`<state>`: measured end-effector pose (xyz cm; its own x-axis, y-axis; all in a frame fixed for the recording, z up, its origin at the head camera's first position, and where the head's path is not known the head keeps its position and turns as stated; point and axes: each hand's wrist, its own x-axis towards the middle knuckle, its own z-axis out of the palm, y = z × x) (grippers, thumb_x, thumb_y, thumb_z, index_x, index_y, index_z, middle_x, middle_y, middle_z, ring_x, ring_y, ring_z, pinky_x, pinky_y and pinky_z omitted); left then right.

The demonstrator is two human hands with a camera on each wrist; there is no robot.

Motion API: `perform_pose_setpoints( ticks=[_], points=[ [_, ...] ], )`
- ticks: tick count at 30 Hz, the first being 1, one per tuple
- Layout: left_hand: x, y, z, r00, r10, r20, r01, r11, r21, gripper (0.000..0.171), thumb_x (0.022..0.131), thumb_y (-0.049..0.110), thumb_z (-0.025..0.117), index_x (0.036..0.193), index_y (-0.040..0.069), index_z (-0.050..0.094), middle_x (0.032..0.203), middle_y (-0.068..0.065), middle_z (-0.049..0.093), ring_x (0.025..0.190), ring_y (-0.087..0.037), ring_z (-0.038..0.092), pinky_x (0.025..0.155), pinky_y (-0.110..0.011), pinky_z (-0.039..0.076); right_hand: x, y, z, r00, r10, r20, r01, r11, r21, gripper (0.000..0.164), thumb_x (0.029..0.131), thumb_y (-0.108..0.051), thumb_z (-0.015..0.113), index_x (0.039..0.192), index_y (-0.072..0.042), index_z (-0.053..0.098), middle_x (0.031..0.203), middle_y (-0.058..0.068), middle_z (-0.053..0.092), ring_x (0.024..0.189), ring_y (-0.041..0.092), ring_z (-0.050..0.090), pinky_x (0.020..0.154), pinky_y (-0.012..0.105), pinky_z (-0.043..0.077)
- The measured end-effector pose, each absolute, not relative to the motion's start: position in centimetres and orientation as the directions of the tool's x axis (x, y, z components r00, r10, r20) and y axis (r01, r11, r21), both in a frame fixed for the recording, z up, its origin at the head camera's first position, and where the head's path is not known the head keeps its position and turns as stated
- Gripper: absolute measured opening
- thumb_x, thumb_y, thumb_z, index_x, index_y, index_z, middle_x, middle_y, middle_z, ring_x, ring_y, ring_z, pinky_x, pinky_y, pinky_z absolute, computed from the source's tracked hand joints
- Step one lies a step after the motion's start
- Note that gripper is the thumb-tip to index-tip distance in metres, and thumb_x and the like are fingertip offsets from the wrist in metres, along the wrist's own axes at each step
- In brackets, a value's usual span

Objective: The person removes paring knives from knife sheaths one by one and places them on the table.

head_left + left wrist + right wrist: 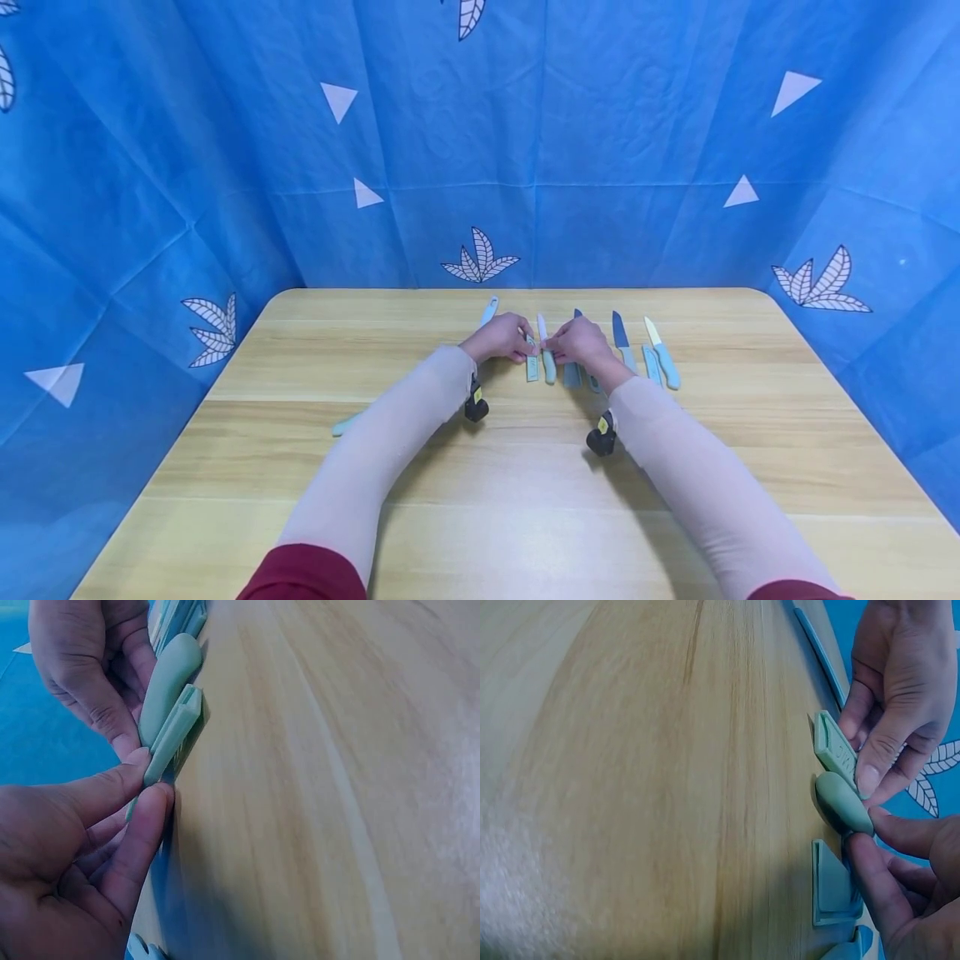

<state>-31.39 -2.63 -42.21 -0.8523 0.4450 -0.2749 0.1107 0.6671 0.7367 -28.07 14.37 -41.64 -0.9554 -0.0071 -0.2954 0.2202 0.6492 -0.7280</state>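
My left hand (504, 337) pinches a flat pale green knife sheath (532, 370) between thumb and fingers; raised lettering shows on its face in the right wrist view. Beside it, my right hand (581, 343) pinches a small knife (841, 802) where the rounded green handle meets the blade. That knife's light blade (542, 325) points toward the back of the table. Sheath and knife lie side by side, nearly parallel, with the fingertips of both hands close together. Just right of the knife lies a wider sheath (832, 889), partly under my right hand in the head view.
Right of my hands are a dark-bladed knife (620, 330), a narrow sheath (652, 365) and a yellow-bladed knife (664, 357). Another dark blade (577, 313) shows behind my right hand. A pale blue handle (490, 310) lies beyond my left hand; a green handle end (345, 426) emerges beside my left sleeve.
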Motion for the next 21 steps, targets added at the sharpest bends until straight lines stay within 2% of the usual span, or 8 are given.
perform_pose_setpoints(
  ticks=[6, 21],
  points=[
    [-31.48, -2.45, -42.45, -0.868, 0.412, -0.279, 0.107, 0.702, 0.704, 0.028, 0.085, 0.015, 0.078, 0.103, 0.003, 0.060, 0.076, -0.004, 0.068, 0.063, -0.011, 0.066, 0.056, -0.019, 0.055, -27.88, 14.42, -41.48, -0.958, 0.002, -0.286, 0.214, 0.669, -0.712, 0.027, 0.089, -0.024, 0.075, 0.102, 0.000, 0.074, 0.085, 0.009, 0.073, 0.068, 0.015, 0.071, 0.076, 0.034, 0.061],
    [-31.16, -2.96, -42.08, -0.874, 0.416, -0.249, 0.127, 0.692, 0.711, 0.029, 0.084, 0.014, 0.078, 0.100, 0.003, 0.057, 0.076, -0.005, 0.069, 0.066, -0.013, 0.068, 0.059, -0.020, 0.056, -27.84, 14.57, -41.22, -0.964, 0.011, -0.266, 0.192, 0.723, -0.664, 0.028, 0.088, -0.027, 0.076, 0.099, -0.002, 0.075, 0.073, 0.005, 0.072, 0.065, 0.014, 0.070, 0.090, 0.043, 0.056]
  ],
)
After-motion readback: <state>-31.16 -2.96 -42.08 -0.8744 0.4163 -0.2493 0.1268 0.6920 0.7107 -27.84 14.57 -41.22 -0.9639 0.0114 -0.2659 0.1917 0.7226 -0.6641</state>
